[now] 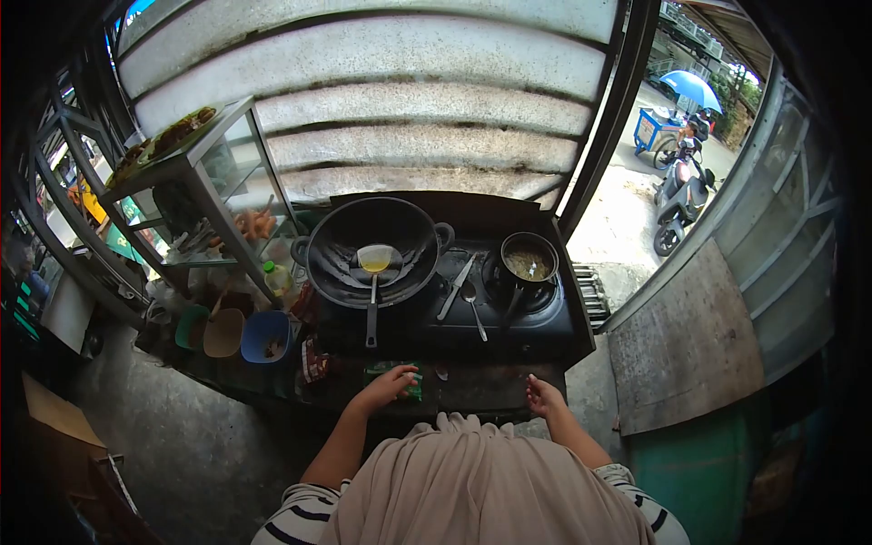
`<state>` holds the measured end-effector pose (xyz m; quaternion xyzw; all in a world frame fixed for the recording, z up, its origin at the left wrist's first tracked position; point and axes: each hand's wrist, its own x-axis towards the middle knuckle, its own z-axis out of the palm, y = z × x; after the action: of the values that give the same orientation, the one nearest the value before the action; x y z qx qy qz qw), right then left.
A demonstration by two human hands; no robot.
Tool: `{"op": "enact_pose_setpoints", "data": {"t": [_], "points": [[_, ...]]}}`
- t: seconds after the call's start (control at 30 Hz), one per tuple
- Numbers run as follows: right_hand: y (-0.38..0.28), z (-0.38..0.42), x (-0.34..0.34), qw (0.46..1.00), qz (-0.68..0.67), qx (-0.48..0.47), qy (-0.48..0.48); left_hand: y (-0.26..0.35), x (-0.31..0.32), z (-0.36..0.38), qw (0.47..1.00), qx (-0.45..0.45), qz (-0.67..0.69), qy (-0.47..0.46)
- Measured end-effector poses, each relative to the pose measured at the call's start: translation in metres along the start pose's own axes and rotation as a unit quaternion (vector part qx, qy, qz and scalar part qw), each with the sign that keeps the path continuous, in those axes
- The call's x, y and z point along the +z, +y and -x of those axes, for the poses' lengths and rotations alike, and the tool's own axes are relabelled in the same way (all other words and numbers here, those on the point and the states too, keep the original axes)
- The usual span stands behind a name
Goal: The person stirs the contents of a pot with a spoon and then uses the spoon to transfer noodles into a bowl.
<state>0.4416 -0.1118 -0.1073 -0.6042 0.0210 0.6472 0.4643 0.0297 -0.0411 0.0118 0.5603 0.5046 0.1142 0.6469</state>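
My left hand (pixel 389 386) is at the front edge of the stove, its fingers closed on a green packet (pixel 414 392) that shows around them. To the right, my right hand (pixel 543 397) is raised with thumb and fingers pinched together; a small pale spot shows at the tips, too small to name. Ahead of my left hand is a black wok (pixel 331 245), with a black-handled spatula (pixel 372 318) resting in it and yellow liquid at its middle. A small saucepan (pixel 530 259) on the right burner holds bubbling, cloudy liquid. Between them lie a knife (pixel 456 289) and a spoon (pixel 476 313).
A glass display case (pixel 218 200) with food stands at left. Below it are a blue container (pixel 266 336), a tan container (pixel 223 333) and a bottle (pixel 274 277). A red packet (pixel 313 359) lies by the stove (pixel 418 325). Outside stands a parked motorbike (pixel 677 195).
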Motion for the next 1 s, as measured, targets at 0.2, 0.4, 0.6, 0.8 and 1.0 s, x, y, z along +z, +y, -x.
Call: {"op": "enact_pose_setpoints", "data": {"t": [0.2,0.4,0.6,0.8,1.0], "points": [[0.037,0.032,-0.039,0.999,-0.003,-0.005,0.049,0.006,0.043,0.035,1.000,0.010,0.011,0.002],[0.090,0.065,-0.096,0.993,-0.089,0.025,0.069,-0.026,0.094,0.085,0.999,0.009,0.020,0.028],[0.144,0.062,-0.147,0.998,-0.008,0.050,0.033,-0.070,0.116,0.149,0.995,-0.058,0.067,0.054],[0.160,0.070,-0.089,0.994,-0.007,0.099,0.051,-0.104,0.105,0.204,0.982,-0.053,0.113,0.141],[0.164,0.061,0.021,0.985,0.150,-0.042,-0.071,-0.140,0.070,0.249,0.953,-0.015,0.144,0.265]]}}
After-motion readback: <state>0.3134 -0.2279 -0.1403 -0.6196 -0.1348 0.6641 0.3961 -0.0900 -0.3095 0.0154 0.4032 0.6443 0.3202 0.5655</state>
